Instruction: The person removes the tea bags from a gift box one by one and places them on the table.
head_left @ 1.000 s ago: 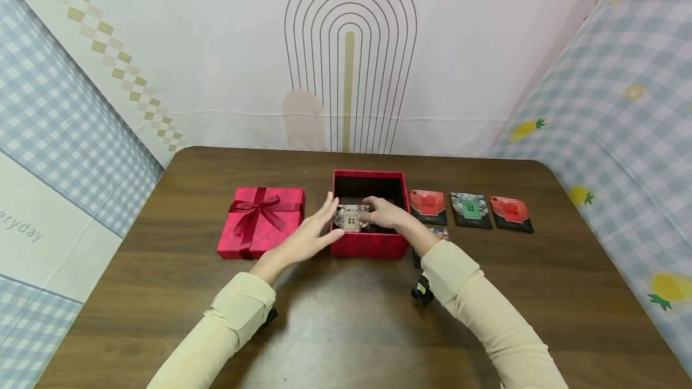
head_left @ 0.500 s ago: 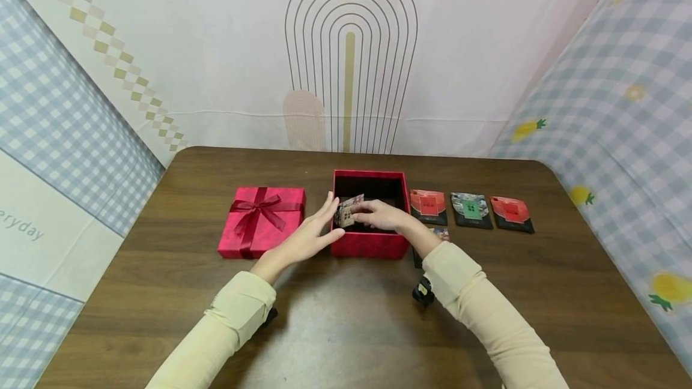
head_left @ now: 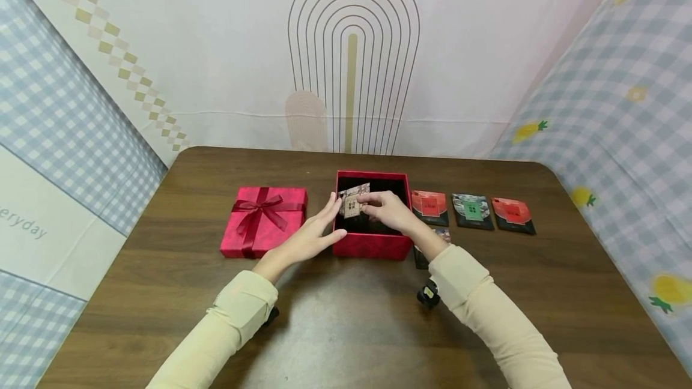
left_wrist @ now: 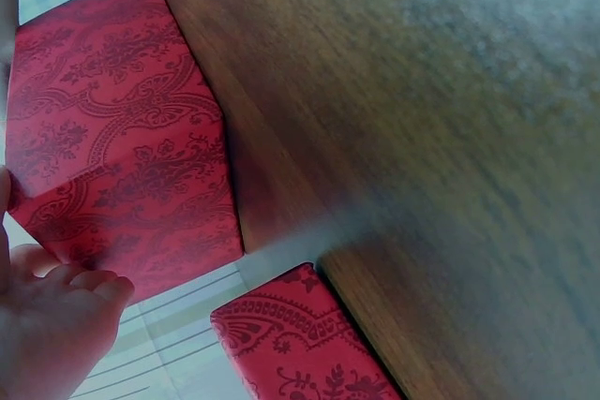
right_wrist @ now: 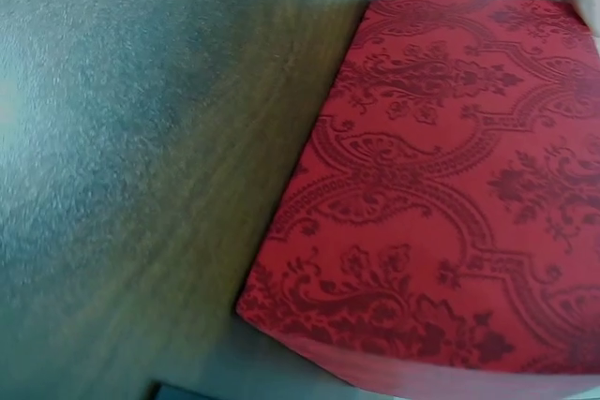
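In the head view, a red patterned gift box [head_left: 373, 246] stands without its lid, its dark inside showing. My right hand [head_left: 391, 214] reaches over the box and pinches the right side of a small flat packet [head_left: 352, 204] with a beige label. Tilted, the packet is at the left part of the box opening. My left hand [head_left: 307, 241] lies along the box's left side, fingers straight and thumb at the near corner. The left wrist view shows the box wall [left_wrist: 112, 128] beside those fingers. From the right wrist, only the patterned box side [right_wrist: 441, 175] appears large.
The red lid [head_left: 262, 222] with a ribbon bow lies left of the box. To the right lie a red packet [head_left: 429, 207], a green-labelled packet [head_left: 473, 211] and another red packet [head_left: 512, 215]. One more packet [head_left: 421, 258] is partly hidden under my right forearm.
My right hand has tilted the packet from level and shifted it slightly toward the far side of the box. The left hand stays against the box.
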`<state>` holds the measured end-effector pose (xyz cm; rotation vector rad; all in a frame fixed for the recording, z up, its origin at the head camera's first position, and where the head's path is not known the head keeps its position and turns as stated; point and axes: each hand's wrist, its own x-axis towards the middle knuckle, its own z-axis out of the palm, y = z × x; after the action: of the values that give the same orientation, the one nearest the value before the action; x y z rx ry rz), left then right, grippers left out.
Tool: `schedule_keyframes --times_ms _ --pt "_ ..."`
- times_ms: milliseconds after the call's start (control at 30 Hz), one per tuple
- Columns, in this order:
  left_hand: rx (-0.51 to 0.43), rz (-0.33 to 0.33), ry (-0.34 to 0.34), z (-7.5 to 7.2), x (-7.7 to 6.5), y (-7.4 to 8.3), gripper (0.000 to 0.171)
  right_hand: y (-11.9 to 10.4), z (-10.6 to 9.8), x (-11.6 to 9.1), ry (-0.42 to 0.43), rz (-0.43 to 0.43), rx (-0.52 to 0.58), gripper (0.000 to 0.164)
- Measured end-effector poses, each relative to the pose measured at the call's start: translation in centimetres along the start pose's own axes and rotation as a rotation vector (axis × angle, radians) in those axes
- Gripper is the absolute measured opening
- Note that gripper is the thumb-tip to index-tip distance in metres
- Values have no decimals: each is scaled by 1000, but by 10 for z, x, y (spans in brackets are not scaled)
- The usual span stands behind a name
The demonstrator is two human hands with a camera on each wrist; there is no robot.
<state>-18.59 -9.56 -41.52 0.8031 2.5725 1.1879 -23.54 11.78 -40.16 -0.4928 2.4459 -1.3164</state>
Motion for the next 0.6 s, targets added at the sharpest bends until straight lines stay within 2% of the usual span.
schedule_keyframes --times_ms 333,600 --pt "8 -5 8 1 0 -1 70 -7 -17 -19 68 -41 54 36" --pt "4 -3 0 2 0 -2 72 -1 -32 -43 116 -31 128 36"
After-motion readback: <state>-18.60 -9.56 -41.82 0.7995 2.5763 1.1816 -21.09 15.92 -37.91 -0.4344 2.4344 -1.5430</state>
